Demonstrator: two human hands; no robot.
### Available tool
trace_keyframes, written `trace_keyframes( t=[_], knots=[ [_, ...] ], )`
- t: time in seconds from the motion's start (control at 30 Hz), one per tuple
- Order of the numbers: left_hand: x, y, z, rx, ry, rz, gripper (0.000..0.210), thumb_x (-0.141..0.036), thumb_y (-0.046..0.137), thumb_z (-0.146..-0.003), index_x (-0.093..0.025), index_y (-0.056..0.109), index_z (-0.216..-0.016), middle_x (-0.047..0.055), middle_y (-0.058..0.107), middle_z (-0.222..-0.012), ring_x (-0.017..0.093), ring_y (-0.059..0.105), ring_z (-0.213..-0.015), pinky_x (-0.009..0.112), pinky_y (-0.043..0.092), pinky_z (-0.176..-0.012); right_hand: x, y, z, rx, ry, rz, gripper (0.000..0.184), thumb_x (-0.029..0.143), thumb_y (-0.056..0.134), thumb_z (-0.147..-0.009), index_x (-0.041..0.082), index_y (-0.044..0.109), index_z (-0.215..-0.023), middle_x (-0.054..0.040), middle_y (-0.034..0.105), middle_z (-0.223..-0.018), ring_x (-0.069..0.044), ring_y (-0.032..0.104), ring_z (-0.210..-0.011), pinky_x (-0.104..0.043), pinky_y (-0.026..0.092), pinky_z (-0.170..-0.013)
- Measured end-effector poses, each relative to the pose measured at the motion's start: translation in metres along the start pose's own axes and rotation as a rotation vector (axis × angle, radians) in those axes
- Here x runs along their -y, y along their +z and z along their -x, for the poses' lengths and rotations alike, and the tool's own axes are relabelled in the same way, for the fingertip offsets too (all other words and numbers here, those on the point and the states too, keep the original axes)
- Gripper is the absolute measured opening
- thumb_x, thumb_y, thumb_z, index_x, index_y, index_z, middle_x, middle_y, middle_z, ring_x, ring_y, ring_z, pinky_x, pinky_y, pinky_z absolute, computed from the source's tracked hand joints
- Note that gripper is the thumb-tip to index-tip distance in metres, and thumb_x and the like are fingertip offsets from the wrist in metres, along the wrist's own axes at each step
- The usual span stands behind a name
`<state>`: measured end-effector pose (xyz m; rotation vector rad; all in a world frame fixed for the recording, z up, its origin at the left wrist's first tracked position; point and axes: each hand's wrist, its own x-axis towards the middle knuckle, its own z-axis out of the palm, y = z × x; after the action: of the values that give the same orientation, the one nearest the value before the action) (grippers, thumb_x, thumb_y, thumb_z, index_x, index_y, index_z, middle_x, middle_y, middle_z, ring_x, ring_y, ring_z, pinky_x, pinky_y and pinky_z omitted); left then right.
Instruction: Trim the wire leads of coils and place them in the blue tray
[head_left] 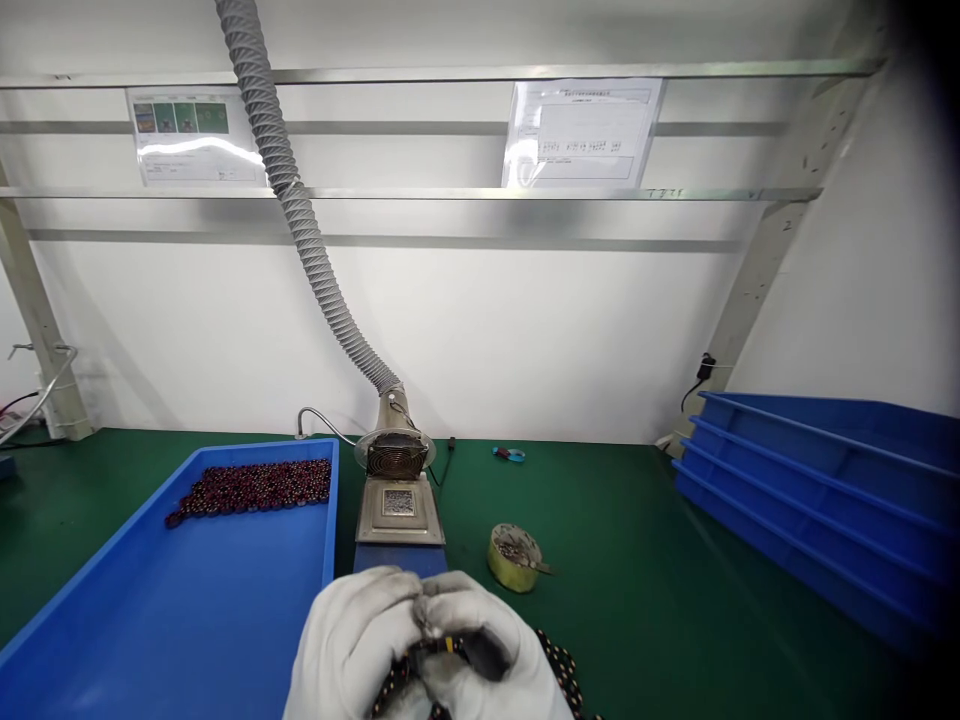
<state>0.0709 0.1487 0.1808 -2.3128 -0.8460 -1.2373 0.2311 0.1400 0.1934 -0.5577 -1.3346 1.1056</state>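
Observation:
Both my hands wear white gloves and meet at the bottom centre, fingers curled inward. My left hand [356,645] grips one side of a dark, curved strip with gold dots [390,685]. My right hand [510,630] closes on its other side, where a smooth black piece [486,655] shows between the fingers; what that piece is I cannot tell. More black material with gold dots [562,668] sticks out past my right hand. Gloves and the frame's lower edge hide much of what is held. Just beyond is a metal heating plate-like device [400,522].
A blue tray [225,610] at left holds many small dark-red pieces [262,487]. A grey hose [300,215] drops to a metal hood [395,425]. Right of the device stand a round tin [511,575] and cutters [510,454]. Stacked blue trays [817,490] occupy the right.

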Motion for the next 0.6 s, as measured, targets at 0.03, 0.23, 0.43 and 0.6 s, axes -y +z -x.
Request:
trace_keyframes(
  t=[0.03,0.23,0.43,0.6],
  knots=[
    [-0.001,-0.001,-0.002,-0.005,0.026,-0.047,0.024,-0.029,0.053,-0.087,-0.019,0.054,-0.109,0.007,0.063,-0.107,0.020,0.057,-0.103,0.032,0.051,-0.084,0.000,0.001,-0.001,-0.016,-0.024,0.026,0.004,0.026,0.073,-0.068,0.026,0.071,-0.071,-0.0036,0.065,-0.080,-0.020,0.061,-0.079,-0.032,0.045,-0.075],
    [-0.010,-0.010,-0.023,-0.130,0.093,-0.160,0.021,-0.032,0.039,-0.094,-0.019,0.056,-0.092,0.003,0.070,-0.089,0.017,0.064,-0.086,0.029,0.051,-0.074,-0.019,0.001,-0.011,-0.146,0.152,-0.420,0.026,0.047,0.071,-0.066,0.022,0.064,-0.061,-0.0022,0.060,-0.066,-0.016,0.057,-0.064,-0.028,0.048,-0.063],
    [-0.006,-0.009,-0.014,-0.101,0.052,-0.149,0.017,-0.026,0.048,-0.089,-0.015,0.055,-0.100,0.009,0.067,-0.097,0.020,0.060,-0.096,0.034,0.050,-0.080,-0.027,0.003,-0.008,-0.126,0.164,-0.311,0.035,0.041,0.082,-0.052,0.024,0.065,-0.078,-0.0048,0.068,-0.082,-0.021,0.063,-0.076,-0.031,0.051,-0.068],
    [-0.007,-0.005,-0.010,-0.127,-0.012,-0.008,0.021,-0.016,0.054,-0.083,-0.014,0.055,-0.104,0.010,0.064,-0.101,0.019,0.059,-0.096,0.031,0.052,-0.080,-0.027,0.005,-0.008,-0.054,0.259,-0.338,0.032,0.037,0.082,-0.056,0.020,0.065,-0.077,-0.0032,0.067,-0.072,-0.017,0.064,-0.068,-0.027,0.051,-0.063]
  ],
)
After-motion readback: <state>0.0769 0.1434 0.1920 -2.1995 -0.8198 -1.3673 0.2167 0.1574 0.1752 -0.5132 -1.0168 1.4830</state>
